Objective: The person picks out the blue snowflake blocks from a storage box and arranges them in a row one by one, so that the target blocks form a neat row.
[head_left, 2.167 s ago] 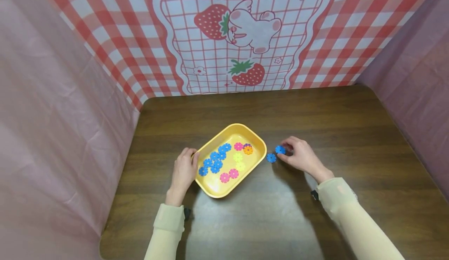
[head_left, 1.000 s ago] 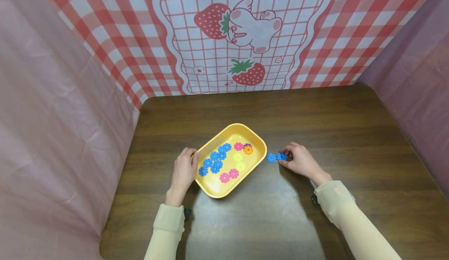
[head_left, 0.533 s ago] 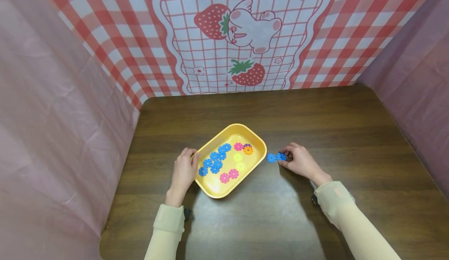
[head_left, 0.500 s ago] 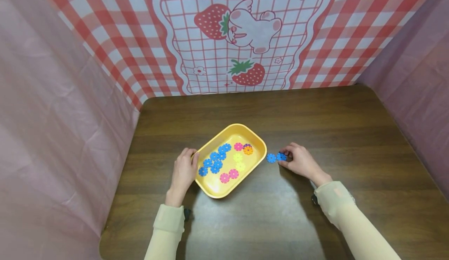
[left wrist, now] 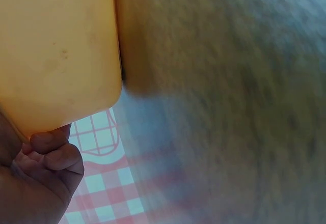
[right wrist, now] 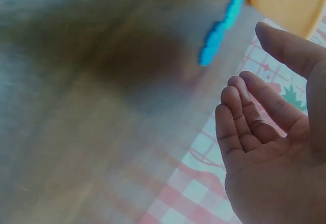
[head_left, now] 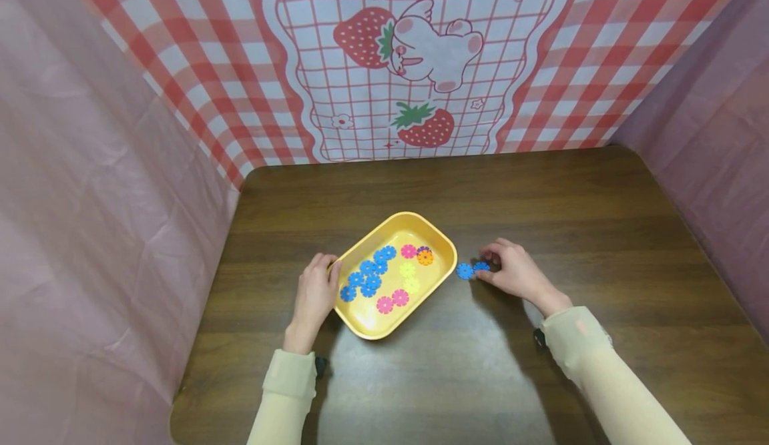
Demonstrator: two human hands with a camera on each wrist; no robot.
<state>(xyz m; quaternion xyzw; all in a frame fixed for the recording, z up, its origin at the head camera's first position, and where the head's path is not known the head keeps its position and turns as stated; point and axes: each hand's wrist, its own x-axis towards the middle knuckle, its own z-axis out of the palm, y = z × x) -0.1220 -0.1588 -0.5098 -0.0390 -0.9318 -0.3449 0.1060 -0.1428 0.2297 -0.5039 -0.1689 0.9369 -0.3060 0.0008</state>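
Note:
At the left end of a yellow plastic tray (head_left: 368, 321), my left hand (head_left: 315, 288) grips the rim. In the left wrist view its curled fingers (left wrist: 63, 157) are against the tray's outer wall. My right hand (head_left: 517, 270) hovers just right of two blue flower-shaped discs (head_left: 464, 271) lying side by side on the table. The right wrist view shows its thumb and fingers apart with nothing between them, the blue discs (right wrist: 216, 38) lying flat beyond. Inside the tray are several blue discs (head_left: 368, 268), plus pink discs (head_left: 385, 305), yellow discs (head_left: 408, 269) and an orange disc (head_left: 425, 257).
A brown wooden table (head_left: 541, 191) lies under everything. Behind it hangs a red-and-white checked cloth (head_left: 228, 58) with strawberry prints. Pink curtains (head_left: 108, 231) close off the left and right sides. A purple disc (head_left: 423, 249) is partly hidden under the orange one.
My right hand brought a blue disc down beside the other one on the table, then let go and rose slightly. The left hand and tray have stayed in place.

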